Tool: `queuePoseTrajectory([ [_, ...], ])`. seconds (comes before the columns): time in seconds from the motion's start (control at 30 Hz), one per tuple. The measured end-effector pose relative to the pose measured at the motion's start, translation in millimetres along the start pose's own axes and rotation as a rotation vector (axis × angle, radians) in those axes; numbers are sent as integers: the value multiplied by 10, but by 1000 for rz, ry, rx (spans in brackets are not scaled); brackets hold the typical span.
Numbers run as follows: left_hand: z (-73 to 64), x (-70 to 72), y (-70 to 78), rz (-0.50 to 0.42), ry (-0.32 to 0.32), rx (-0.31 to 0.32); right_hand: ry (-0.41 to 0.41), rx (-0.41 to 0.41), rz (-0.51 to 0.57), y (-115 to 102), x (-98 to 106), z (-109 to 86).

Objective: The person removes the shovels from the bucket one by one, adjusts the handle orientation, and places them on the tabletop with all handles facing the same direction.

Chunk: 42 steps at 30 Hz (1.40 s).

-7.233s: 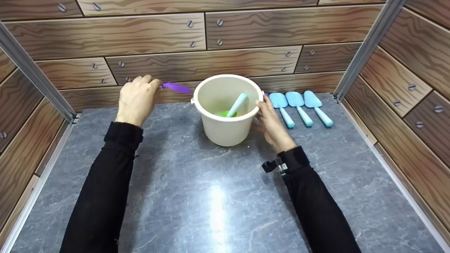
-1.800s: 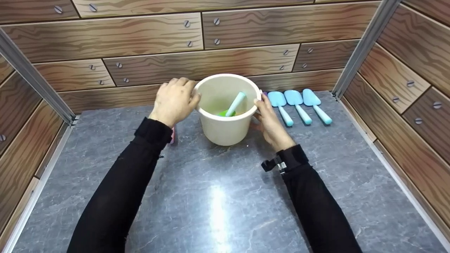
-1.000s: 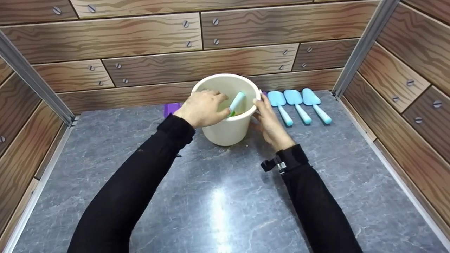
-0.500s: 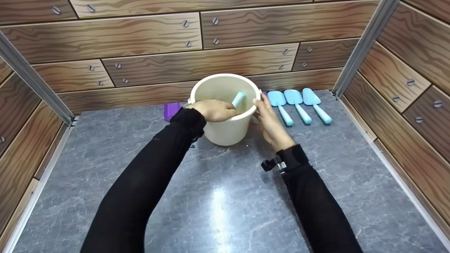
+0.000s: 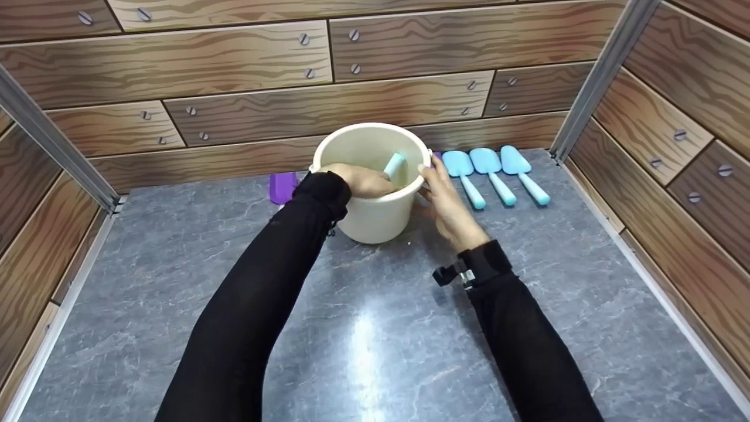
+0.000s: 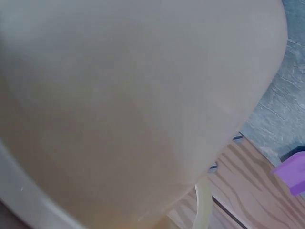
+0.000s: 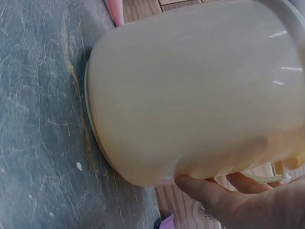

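Note:
A cream plastic bucket stands upright on the grey table. My left hand reaches over its left rim and down inside; the fingers are hidden behind the front wall. Beside that hand, a light blue toy shovel handle pokes up inside the bucket. My right hand holds the bucket's right side, thumb at the rim and fingers against the outer wall. In the right wrist view, fingertips press the bucket's side. Left of the bucket lies a toy shovel with a purple blade, partly covered by the left sleeve.
Three light blue shovels lie in a row to the right of the bucket. A bit of purple shows behind the right hand. A pink handle appears past the bucket in the right wrist view. Wood-patterned walls enclose the table.
My left hand has put the purple shovel down left of the bucket, then moved right and down into the bucket. My right hand keeps its place on the bucket.

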<state>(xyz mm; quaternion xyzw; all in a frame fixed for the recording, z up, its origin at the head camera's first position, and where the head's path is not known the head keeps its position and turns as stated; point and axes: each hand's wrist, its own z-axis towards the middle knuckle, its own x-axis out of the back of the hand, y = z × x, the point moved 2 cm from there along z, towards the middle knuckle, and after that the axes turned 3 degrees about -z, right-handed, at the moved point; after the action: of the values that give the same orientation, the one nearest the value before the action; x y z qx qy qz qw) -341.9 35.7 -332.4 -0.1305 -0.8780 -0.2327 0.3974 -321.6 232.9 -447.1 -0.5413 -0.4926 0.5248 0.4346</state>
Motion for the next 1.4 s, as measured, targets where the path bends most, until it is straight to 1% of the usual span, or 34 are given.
queuePoseTrajectory([
  [0.03, 18, 0, 2, -15, 13, -32, -2, -2, -4, -1, -1, -3],
  [0.07, 34, 10, -3, -93, 56, -65, -4, -4, -8, -1, -1, -5],
  [0.1, 52, 9, -5, -137, 55, -91, -5, -5, -9, -3, -3, -9],
  [0.13, 75, 11, -7, -142, 58, -114, -7, -6, -10, -6, -6, -12],
  [0.3, 212, 37, 18, -103, 77, -206, -10, -7, -2, -13, -8, -18],
  [0.4, 279, 50, 57, -56, 124, -270, -9, -5, 14, -9, -2, -16],
  [0.47, 297, 58, 83, -32, 163, -291, -5, 0, 22, -12, -3, -14],
  [0.57, 291, 66, 119, 14, 223, -287, -1, 4, 32, -15, -7, -13],
  [0.63, 282, 66, 137, 43, 249, -280, 1, 6, 38, -13, -6, -10],
  [0.7, 265, 67, 150, 79, 267, -278, 0, 5, 40, -9, -6, -6],
  [0.9, 211, 91, 153, 167, 293, -286, 1, 0, 23, -13, -9, -3],
  [1.0, 208, 118, 145, 237, 349, -301, 4, 1, 15, -17, -12, -6],
  [1.03, 356, 131, 65, 260, 379, -319, 5, 1, 14, -18, -13, -8],
  [1.17, 373, 158, 57, 407, 482, -336, 6, 2, 14, -14, -14, -2],
  [1.23, 362, 168, 64, 478, 504, -323, 4, 2, 16, -12, -14, -5],
  [1.27, 210, 170, 146, 519, 501, -296, 4, 3, 16, -11, -14, -7],
  [1.4, 170, 188, 163, 637, 503, -210, -2, 5, 22, -9, -10, -18],
])
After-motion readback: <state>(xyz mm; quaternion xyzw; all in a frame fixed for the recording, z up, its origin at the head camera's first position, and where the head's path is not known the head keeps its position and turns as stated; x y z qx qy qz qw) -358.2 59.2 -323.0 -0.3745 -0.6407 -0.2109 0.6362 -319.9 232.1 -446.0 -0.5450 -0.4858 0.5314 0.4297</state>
